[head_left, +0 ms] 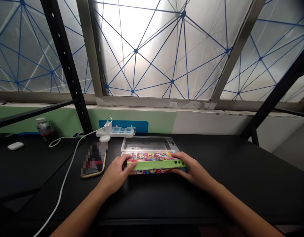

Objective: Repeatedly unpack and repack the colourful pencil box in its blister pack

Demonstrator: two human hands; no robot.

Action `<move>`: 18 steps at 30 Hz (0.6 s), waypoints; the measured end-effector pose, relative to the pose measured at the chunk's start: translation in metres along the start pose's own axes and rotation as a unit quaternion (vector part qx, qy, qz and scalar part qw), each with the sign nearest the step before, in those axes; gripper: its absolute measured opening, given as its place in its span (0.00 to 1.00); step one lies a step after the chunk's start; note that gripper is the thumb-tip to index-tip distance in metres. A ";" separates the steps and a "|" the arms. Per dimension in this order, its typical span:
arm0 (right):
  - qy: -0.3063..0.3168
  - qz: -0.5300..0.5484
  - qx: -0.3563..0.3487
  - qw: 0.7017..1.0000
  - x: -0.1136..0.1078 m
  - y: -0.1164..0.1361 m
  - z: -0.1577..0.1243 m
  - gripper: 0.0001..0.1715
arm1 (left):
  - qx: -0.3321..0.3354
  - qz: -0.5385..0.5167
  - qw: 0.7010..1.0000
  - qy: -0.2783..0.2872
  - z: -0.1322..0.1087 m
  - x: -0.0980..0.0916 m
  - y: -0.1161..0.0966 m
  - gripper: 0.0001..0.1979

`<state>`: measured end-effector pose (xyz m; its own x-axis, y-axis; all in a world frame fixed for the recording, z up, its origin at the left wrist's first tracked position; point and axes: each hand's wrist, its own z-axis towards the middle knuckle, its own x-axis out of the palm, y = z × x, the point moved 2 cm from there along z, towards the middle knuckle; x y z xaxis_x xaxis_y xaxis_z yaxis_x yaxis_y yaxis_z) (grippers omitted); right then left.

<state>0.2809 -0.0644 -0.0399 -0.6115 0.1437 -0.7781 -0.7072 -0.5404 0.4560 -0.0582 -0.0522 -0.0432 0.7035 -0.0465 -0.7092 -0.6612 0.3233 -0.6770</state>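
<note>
A long colourful case (154, 163) with a green edge and cartoon print lies on the black table (240, 177). My left hand (116, 174) grips its left end, fingers curled over the top and thumb on the green edge. My right hand (191, 169) holds the right end the same way. Just behind the case lies a clear plastic package (148, 144), flat on the table.
A phone (94, 160) lies left of the case, with a white cable (65, 177) running past it to a white power strip (116, 131) at the wall. A bottle (45, 129) and a small white earbud case (15, 145) sit far left. Black shelf posts (68, 69) rise at the back.
</note>
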 end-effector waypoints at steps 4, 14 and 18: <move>-0.038 -0.022 0.057 0.997 0.002 -0.002 0.000 0.25 | 0.022 0.002 1.000 0.012 0.003 0.002 0.005 0.27; 0.030 -0.060 0.149 0.987 0.004 -0.001 0.014 0.26 | 0.040 0.112 0.993 -0.014 0.007 0.010 0.003 0.23; -0.011 -0.237 0.059 0.970 0.004 0.004 0.022 0.22 | 0.043 0.155 0.986 -0.033 0.006 0.013 0.003 0.25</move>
<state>0.2681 -0.0477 -0.0313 -0.2134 0.3706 -0.9040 -0.9458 -0.3102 0.0960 -0.0496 -0.0467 -0.0529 0.4882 0.1277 -0.8633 -0.8246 0.3916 -0.4083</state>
